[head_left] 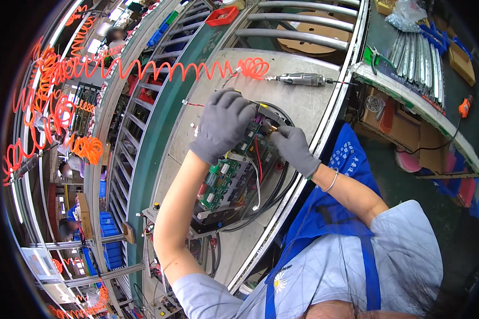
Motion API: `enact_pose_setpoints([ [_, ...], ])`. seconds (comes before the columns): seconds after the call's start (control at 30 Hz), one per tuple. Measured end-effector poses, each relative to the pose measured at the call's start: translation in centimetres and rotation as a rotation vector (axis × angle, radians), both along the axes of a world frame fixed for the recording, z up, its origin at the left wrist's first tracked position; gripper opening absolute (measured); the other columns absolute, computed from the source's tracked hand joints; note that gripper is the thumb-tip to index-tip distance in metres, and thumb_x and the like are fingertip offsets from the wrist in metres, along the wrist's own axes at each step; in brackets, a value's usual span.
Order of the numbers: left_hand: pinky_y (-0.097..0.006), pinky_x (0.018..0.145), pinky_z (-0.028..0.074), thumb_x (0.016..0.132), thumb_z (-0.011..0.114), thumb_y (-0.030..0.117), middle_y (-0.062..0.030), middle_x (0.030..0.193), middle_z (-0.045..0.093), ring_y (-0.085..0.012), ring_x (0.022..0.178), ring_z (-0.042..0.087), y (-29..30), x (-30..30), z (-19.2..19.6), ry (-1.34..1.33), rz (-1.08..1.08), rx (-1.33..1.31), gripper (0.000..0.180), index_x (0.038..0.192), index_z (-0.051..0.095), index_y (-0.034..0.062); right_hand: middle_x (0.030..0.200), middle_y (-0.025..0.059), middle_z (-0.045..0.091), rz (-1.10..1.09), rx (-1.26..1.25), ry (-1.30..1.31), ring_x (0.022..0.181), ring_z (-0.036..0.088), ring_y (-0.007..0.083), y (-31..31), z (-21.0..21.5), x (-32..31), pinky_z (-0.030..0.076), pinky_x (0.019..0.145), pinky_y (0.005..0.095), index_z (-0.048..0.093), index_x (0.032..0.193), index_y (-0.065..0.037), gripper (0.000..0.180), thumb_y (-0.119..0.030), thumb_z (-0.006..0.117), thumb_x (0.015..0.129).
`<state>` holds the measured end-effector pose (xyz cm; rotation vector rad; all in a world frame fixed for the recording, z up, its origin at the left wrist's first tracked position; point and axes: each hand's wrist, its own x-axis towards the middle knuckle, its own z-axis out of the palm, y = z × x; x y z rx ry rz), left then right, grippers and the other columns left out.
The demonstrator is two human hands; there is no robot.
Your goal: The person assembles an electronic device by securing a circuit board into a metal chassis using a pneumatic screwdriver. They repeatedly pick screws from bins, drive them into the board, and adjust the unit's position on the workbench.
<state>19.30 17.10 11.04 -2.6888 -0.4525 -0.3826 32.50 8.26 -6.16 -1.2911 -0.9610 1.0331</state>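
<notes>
An open electronic unit [234,183] with green circuit boards and red and white wires lies on the metal worktop. My left hand [226,121], in a grey glove, is closed at the unit's far end; its curled fingers hide whatever they grip. From the right, my gloved right hand [294,146] reaches in with thumb and fingers pinched on a small brass-coloured part [273,128] at the unit's edge. Black cables [287,181] loop around the unit's right side. Loose red wires with white connectors [185,102] stick out beyond my left hand.
A pneumatic screwdriver [302,79] lies farther back, joined to a coiled orange air hose [170,70] stretching left. Rollers [303,20] begin behind the worktop, with a red tray [222,16] alongside. At right, a bench [394,85] holds metal strips [418,58] and an orange-handled tool [465,107].
</notes>
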Motion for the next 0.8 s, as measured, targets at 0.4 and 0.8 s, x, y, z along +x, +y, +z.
enact_pose_setpoints([
  [0.4, -0.046, 0.092, 0.033, 0.079, 0.065, 0.033, -0.0103, 0.097, 0.061, -0.0300, 0.098, 0.052, 0.0, 0.3, 0.9, 0.233, 0.517, -0.333, 0.023, 0.098, 0.077, 0.0248, 0.069, 0.0184, 0.065, 0.105, -0.022, -0.414, 0.064, 0.065, 0.0341, 1.3, 3.6, 0.3, 0.051, 0.063, 0.0416, 0.068, 0.090, 0.002, 0.021, -0.018, 0.064, 0.083],
  [0.8, -0.053, 0.101, 0.027, 0.090, 0.050, 0.046, -0.0146, 0.115, 0.061, -0.0360, 0.112, 0.052, -0.1, 0.6, -0.1, 0.347, 0.691, -0.393, 0.037, 0.115, 0.072, 0.0302, 0.068, 0.0061, 0.059, 0.049, -0.129, 0.313, 0.052, 0.055, 0.0132, 1.7, 2.3, -1.9, 0.043, 0.046, 0.0313, 0.062, 0.093, -0.003, 0.016, -0.019, 0.060, 0.094],
])
